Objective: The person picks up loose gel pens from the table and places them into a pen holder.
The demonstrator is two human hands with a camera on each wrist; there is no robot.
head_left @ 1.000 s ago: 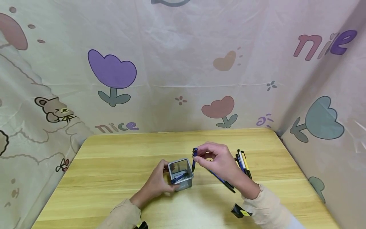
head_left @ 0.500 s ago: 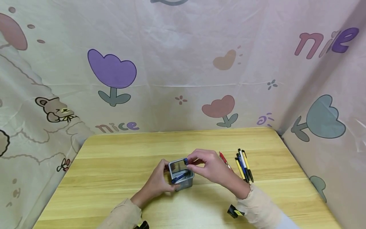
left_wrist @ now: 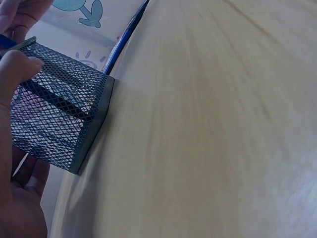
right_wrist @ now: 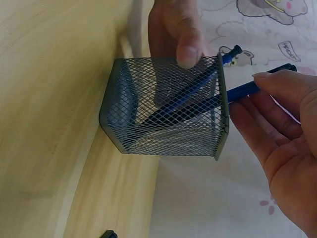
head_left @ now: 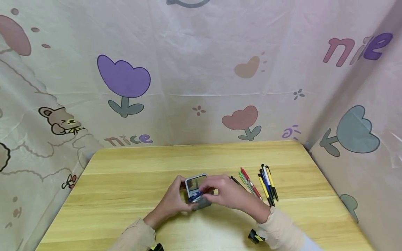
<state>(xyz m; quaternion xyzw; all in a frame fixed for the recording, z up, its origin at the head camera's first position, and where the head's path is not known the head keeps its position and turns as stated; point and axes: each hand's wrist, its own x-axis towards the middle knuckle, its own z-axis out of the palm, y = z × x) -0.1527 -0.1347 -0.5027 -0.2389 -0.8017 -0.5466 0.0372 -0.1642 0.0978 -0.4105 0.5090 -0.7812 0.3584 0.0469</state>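
Head: right hand [head_left: 223,191] above cup [head_left: 204,203]

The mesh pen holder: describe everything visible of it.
The mesh pen holder is a grey, open-topped, squarish box, seemingly metal, with a solid rim and base edge. It appears upright on the table. The left hand grips its sides. Inside leans one blue pen, its end jutting past the rim; a second blue pen, pinched by the right hand, reaches into it.

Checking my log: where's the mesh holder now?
In the head view, the mesh holder is at lower centre, gripped by the left hand, left of the red pen.
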